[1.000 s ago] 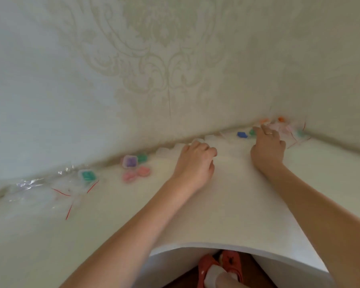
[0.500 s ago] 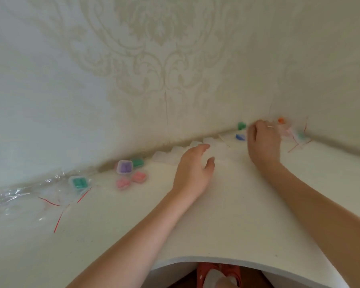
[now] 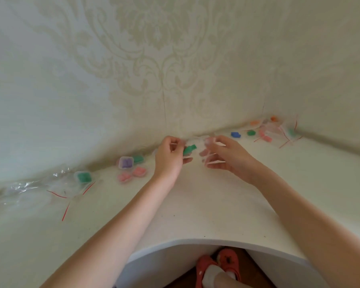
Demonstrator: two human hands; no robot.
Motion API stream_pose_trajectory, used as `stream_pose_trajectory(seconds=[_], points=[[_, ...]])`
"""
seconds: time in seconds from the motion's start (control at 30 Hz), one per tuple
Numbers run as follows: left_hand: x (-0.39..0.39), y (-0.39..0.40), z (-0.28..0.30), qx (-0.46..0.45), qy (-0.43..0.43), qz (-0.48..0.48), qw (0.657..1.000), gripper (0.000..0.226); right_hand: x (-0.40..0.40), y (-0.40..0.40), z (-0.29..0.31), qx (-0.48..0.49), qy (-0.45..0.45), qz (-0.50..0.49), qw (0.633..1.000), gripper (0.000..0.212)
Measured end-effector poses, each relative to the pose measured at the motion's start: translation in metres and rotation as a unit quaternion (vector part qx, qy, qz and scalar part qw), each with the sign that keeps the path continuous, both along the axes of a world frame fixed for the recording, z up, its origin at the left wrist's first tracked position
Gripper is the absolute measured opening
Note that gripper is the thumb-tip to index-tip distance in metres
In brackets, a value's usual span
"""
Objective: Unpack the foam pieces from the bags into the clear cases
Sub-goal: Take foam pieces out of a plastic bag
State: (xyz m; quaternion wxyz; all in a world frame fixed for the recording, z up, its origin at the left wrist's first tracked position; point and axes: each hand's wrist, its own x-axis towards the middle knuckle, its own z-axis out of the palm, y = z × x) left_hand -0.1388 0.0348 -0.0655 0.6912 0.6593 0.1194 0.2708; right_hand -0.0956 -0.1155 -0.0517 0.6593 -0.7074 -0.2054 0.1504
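Near the back edge of the desk, close under the patterned wall, both hands are working together just above the surface. Left hand is pinching a green foam piece between thumb and fingers, grip curled round its near end. Right hand is holding something clear and blurred, likely a clear case or its bag; fingers are curled about it, but which of the two cannot be told. Step in hand, as judged: a piece is coming out of its wrap or going into a case. Filled cases are sitting to the left: a purple one, a green one, pink ones beside them. Emptied bags with red strips are lying further left. Bagged pieces are waiting at the far right corner, a blue piece loose near them. Next move is calling for seating the green foam squarely in a case, then closing the lid; thin plastic will likely be slipping.
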Motion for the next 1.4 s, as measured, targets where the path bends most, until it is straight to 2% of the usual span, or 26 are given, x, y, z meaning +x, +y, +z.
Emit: stream_pose_trajectory(seconds=[0.13, 0.23, 0.33, 0.47, 0.6, 0.73, 0.77, 0.93, 1.07, 1.17, 1.23, 1.27, 1.4], points=[[0.001, 0.005, -0.01, 0.098, -0.028, 0.047, 0.994, 0.025, 0.001, -0.002, -0.005, -0.017, -0.043, -0.04, 0.998, 0.019], [0.004, 0.006, -0.012, 0.128, -0.049, 0.092, 0.986, 0.029, 0.006, -0.004, -0.005, 0.024, -0.02, -0.072, 0.997, 0.018], [0.004, 0.004, -0.013, 0.146, -0.065, 0.129, 0.979, 0.019, 0.006, -0.003, -0.005, 0.045, -0.008, -0.069, 0.997, 0.014], [0.0, 0.006, -0.015, 0.237, -0.114, 0.196, 0.945, 0.025, 0.006, -0.002, -0.005, 0.053, -0.013, -0.087, 0.995, 0.013], [-0.007, -0.006, -0.011, 0.311, -0.177, 0.181, 0.916, 0.024, 0.007, -0.002, -0.002, 0.018, -0.072, -0.112, 0.991, 0.013], [-0.008, -0.011, -0.01, 0.439, -0.203, 0.164, 0.86, 0.017, 0.003, -0.002, -0.001, 0.003, -0.062, -0.038, 0.997, 0.016], [-0.007, -0.012, -0.01, 0.454, -0.201, 0.146, 0.856, 0.017, 0.003, -0.002, -0.002, 0.005, -0.051, -0.01, 0.999, 0.017], [-0.009, -0.016, -0.013, 0.37, -0.105, -0.02, 0.923, 0.02, 0.002, 0.001, -0.005, 0.003, -0.019, 0.025, 1.0, 0.027], [-0.009, -0.02, -0.012, 0.296, -0.07, -0.058, 0.951, 0.014, 0.003, 0.001, -0.007, 0.005, -0.001, 0.03, 1.0, 0.04], [-0.008, -0.018, -0.008, 0.19, -0.031, -0.11, 0.975, 0.008, 0.005, 0.001, -0.008, 0.011, -0.024, 0.02, 0.999, 0.032], [-0.009, -0.017, -0.005, 0.095, -0.004, -0.144, 0.985, 0.014, 0.004, 0.002, -0.008, 0.024, -0.043, 0.028, 0.998, 0.03], [-0.009, -0.017, -0.005, 0.066, 0.005, -0.149, 0.987, 0.016, 0.004, 0.002, -0.008, 0.022, -0.057, 0.038, 0.997, 0.029], [-0.009, -0.019, -0.005, 0.07, 0.015, -0.111, 0.991, 0.016, -0.001, 0.006, -0.01, -0.033, -0.129, 0.018, 0.991, 0.029]])
